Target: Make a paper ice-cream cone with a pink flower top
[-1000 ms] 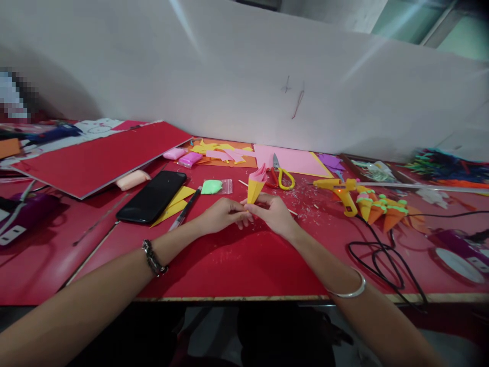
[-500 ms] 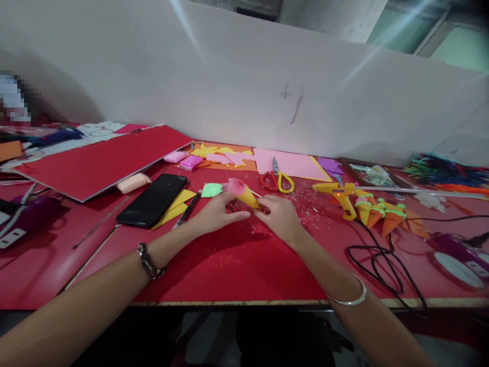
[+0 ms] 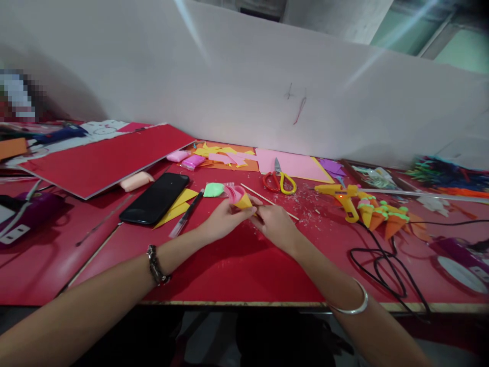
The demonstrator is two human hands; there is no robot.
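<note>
Yellow paper cone [image 3: 244, 202] with pink inside sits pinched between my left hand [image 3: 225, 219] and right hand [image 3: 278, 224], above the counter [image 3: 229, 270].

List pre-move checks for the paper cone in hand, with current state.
1. Grip on paper cone: ok, left hand around its side, right hand at the narrow end.
2. Cone upright: not ok, tilted with its pink mouth toward the left.
3. Seam closed along its full length: cannot tell, fingers cover part.
4. Scissors clear of both hands: ok, lying beyond them.
5. Glue gun hot: cannot tell; its indicator is lit.
6. Tabletop free of scraps: not ok, bits lie near the scissors.
</note>
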